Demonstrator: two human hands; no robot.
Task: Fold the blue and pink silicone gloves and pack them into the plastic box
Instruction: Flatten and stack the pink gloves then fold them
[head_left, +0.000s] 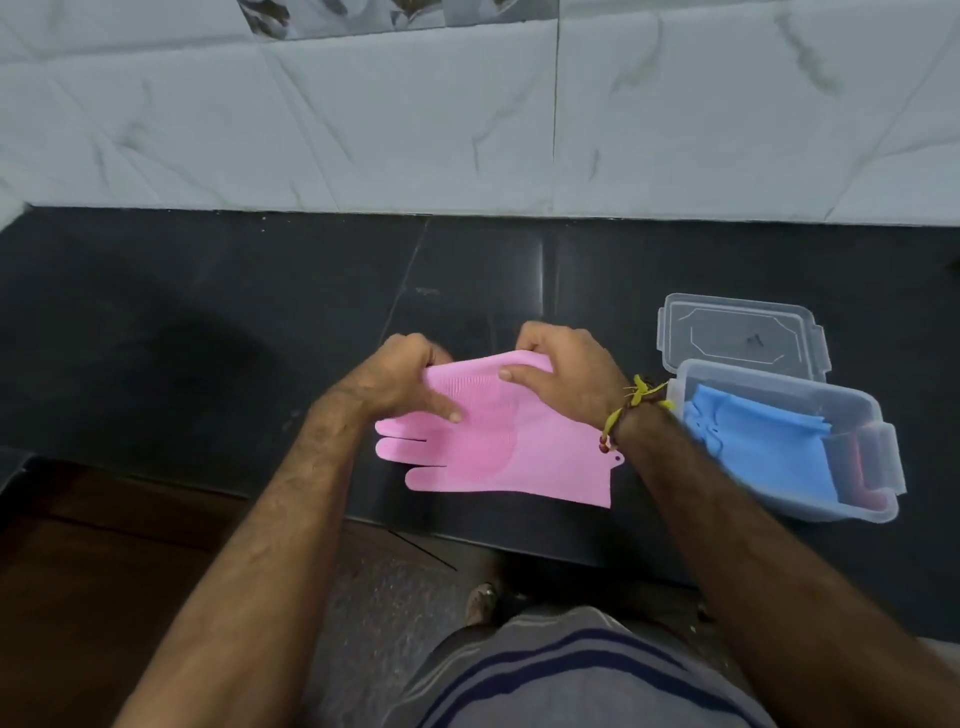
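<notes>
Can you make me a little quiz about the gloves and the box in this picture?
1. True or false: the blue glove is already inside the plastic box.
2. Which thing are the left hand and the right hand both holding? A) the lid B) the pink glove C) the blue glove
3. Fill in the missing word: the clear lid lies on the black counter just ______ the box, nearer the wall.

Key: 1 true. 2 B, the pink glove; both hands pinch its far edge and lift it, as if to fold it, while its fingers lie on the counter pointing left. 3 behind.
</notes>
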